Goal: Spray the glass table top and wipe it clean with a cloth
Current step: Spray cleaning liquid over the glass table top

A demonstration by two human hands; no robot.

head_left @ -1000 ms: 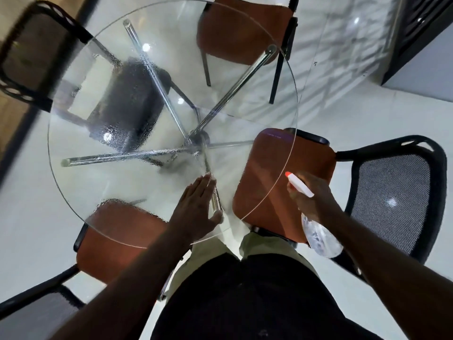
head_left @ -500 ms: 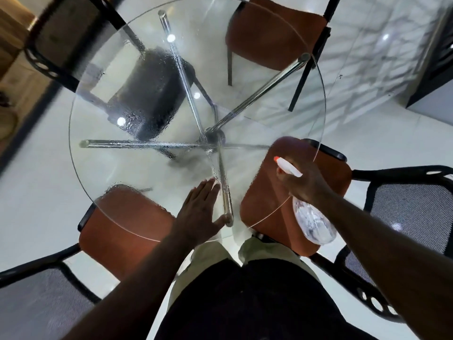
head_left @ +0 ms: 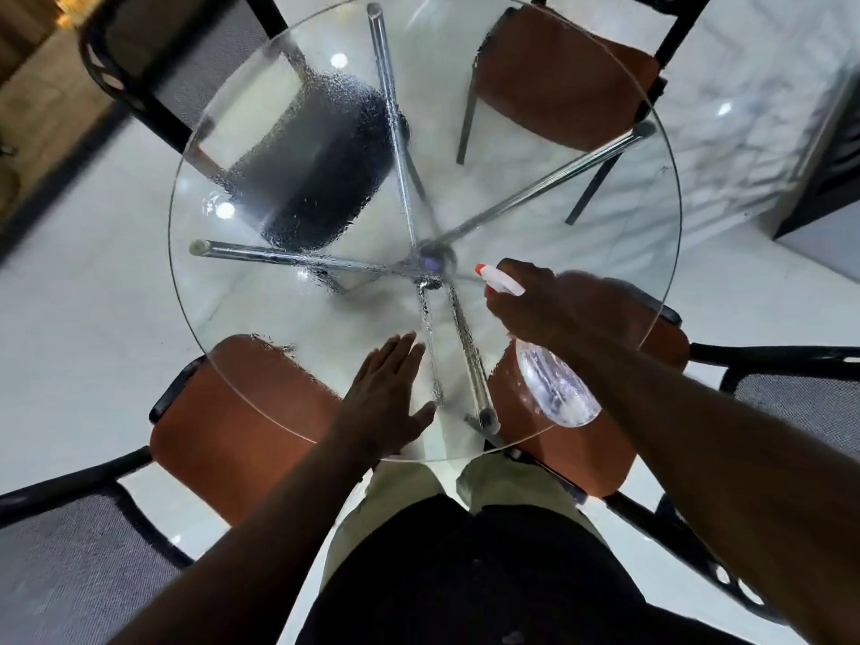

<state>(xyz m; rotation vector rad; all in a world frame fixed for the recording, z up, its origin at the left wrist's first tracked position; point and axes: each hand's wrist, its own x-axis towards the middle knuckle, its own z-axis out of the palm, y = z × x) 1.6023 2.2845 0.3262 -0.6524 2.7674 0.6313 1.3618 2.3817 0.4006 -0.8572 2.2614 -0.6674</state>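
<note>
The spray bottle, gripped by the right hand over the glass table top while the left hand is laid flat near its front edge, is best aimed at the seemingly dry right side

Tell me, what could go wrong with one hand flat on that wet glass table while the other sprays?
The left hand lies flat on the round glass table top near its edge, beside droplets; it might slip or smear. The right hand grips the clear plastic spray bottle aimed toward the centre, so the far right side, which looks dry, could be missed. No cloth is in view, so droplets may dry into streaks.
</note>
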